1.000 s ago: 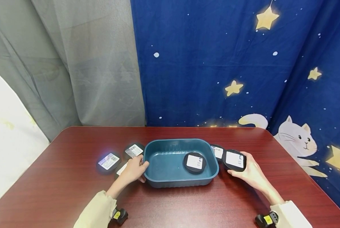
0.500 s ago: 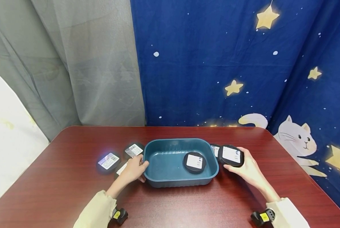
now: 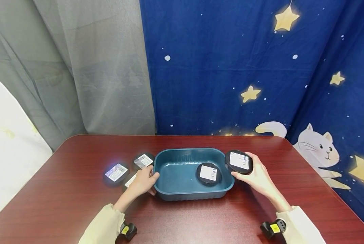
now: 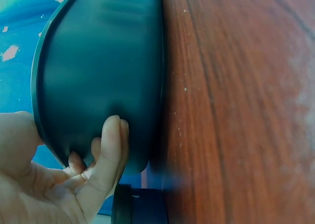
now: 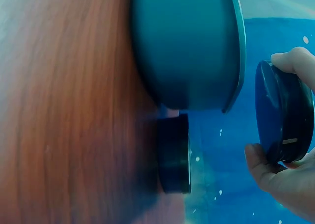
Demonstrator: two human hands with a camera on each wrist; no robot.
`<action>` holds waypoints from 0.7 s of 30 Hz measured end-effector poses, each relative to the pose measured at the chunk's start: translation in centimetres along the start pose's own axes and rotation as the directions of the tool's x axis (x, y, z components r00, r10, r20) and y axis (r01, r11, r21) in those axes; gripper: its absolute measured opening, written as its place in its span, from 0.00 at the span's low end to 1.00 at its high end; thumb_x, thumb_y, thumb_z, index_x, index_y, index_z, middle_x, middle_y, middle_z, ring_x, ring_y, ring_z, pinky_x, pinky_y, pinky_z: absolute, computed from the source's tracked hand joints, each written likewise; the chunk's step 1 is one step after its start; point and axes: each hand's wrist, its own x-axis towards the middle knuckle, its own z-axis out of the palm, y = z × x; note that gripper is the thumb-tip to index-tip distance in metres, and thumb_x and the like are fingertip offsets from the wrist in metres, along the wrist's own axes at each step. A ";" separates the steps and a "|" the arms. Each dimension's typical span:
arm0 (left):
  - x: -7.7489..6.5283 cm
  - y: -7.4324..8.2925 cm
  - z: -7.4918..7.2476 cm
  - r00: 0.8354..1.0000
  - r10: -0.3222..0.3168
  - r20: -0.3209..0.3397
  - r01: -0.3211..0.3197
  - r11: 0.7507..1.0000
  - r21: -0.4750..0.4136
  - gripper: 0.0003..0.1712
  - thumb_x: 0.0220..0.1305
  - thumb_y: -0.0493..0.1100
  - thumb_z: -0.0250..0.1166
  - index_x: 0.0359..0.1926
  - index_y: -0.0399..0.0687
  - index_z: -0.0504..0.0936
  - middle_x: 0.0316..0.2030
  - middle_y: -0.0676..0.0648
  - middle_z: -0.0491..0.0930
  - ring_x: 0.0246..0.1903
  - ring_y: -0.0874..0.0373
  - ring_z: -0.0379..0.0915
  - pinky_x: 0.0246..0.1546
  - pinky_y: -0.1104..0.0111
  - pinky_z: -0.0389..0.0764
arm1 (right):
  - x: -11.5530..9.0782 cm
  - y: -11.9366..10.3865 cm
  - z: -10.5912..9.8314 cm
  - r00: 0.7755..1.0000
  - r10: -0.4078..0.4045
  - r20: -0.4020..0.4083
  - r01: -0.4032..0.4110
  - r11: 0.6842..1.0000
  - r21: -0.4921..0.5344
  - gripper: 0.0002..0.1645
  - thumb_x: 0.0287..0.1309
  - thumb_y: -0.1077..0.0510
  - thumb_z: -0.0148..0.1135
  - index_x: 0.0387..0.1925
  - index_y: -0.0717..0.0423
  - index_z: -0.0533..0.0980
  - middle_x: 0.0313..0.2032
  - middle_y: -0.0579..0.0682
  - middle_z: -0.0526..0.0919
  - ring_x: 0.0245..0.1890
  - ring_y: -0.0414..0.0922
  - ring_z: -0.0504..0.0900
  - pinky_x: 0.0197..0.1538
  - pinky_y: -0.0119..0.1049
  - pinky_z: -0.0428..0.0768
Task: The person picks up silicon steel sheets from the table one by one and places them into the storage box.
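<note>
The white labels [image 3: 238, 160] on the black round containers [image 5: 293, 111] carry print too small to read.

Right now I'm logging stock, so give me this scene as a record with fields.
Left hand: grips the left end of the teal rectangular plastic-looking tub
Right hand: holds a flat round black white-labelled container, raised
Tub contents: one similar container
Left of tub: three similar containers, one partly hidden
Right of tub: one similar container on the reddish-brown table
</note>
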 end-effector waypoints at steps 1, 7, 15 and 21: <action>0.0 0.0 0.0 1.000 0.000 -0.001 0.000 1.000 0.002 0.08 0.55 0.34 0.50 0.20 0.39 0.66 0.08 0.46 0.72 0.06 0.56 0.72 0.09 0.65 0.75 | 0.1 -0.2 0.1 1.000 -0.002 0.000 0.002 1.000 0.005 0.47 0.36 0.50 0.72 0.55 0.65 0.59 0.48 0.62 0.70 0.46 0.55 0.70 0.48 0.50 0.68; 0.0 0.1 -0.1 1.000 0.001 -0.001 -0.001 1.000 0.009 0.09 0.55 0.34 0.50 0.20 0.39 0.67 0.08 0.46 0.72 0.06 0.56 0.72 0.09 0.65 0.76 | 0.5 -1.2 1.0 1.000 -0.026 0.001 0.026 0.999 0.021 0.47 0.34 0.49 0.72 0.55 0.63 0.60 0.47 0.60 0.72 0.46 0.54 0.71 0.48 0.50 0.70; 0.0 0.2 -0.1 1.000 0.027 0.006 -0.027 0.999 0.019 0.08 0.54 0.34 0.49 0.20 0.38 0.67 0.08 0.47 0.72 0.06 0.55 0.72 0.09 0.64 0.76 | 1.0 -2.2 2.3 0.998 -0.055 0.007 0.054 0.997 0.048 0.47 0.33 0.50 0.73 0.54 0.65 0.62 0.47 0.61 0.72 0.46 0.54 0.72 0.50 0.50 0.70; -0.1 0.2 -0.1 1.000 0.029 0.001 -0.029 0.999 0.021 0.08 0.53 0.34 0.49 0.19 0.38 0.66 0.08 0.46 0.72 0.06 0.56 0.72 0.08 0.64 0.75 | 1.2 -2.8 3.2 0.997 -0.061 0.040 0.059 0.998 0.036 0.48 0.32 0.49 0.74 0.53 0.65 0.62 0.46 0.60 0.72 0.44 0.53 0.71 0.48 0.50 0.71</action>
